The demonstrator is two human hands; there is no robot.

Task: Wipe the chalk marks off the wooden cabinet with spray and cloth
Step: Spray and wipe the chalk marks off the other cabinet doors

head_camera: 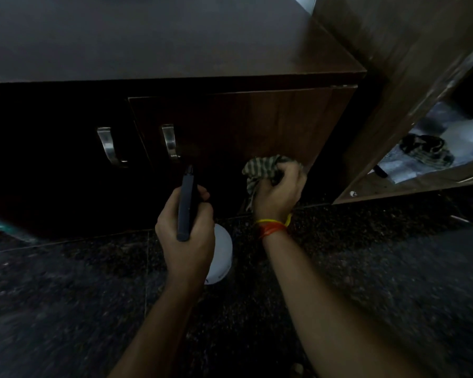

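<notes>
A dark wooden cabinet (279, 124) fills the upper half of the head view, its doors in shadow. My left hand (186, 227) grips a spray bottle (220, 255) with a white body and a dark trigger head, the nozzle aimed at the right door below its handle. My right hand (277, 192) clutches a bunched green striped cloth (260, 169) against the lower part of that door. No chalk marks show in this dim light.
Two curved metal handles (108, 145) (170, 143) stand out from the doors. An open wooden shelf unit (393, 132) at the right holds footwear (426, 151) and pale bags. Dark speckled stone floor (366, 268) lies below.
</notes>
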